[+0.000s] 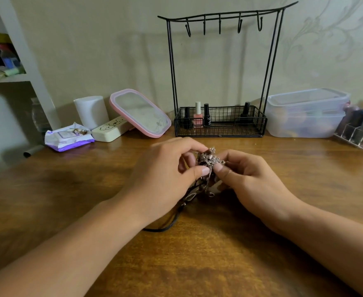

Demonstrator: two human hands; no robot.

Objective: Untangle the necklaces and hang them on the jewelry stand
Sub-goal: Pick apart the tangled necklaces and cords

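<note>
A tangled clump of necklaces [210, 160], silver charms on dark cords, is held just above the wooden table [219, 254] at its middle. My left hand [165, 174] pinches the clump from the left between thumb and fingers. My right hand [247, 176] pinches it from the right. Black cords [172, 221] trail down from the clump onto the table under my left wrist. The black wire jewelry stand [219, 18] rises behind the hands against the wall, and nothing hangs on its several hooks. Its wire basket [251, 125] holds nail polish bottles [197, 116].
Left of the stand lean a pink-framed mirror [140, 112], a white roll [91, 111], a cream case [110, 130] and a purple wipes pack [68, 137]. On the right stand a clear plastic box [307, 113] and a clear organizer [360, 129]. A white shelf [9, 76] is at far left.
</note>
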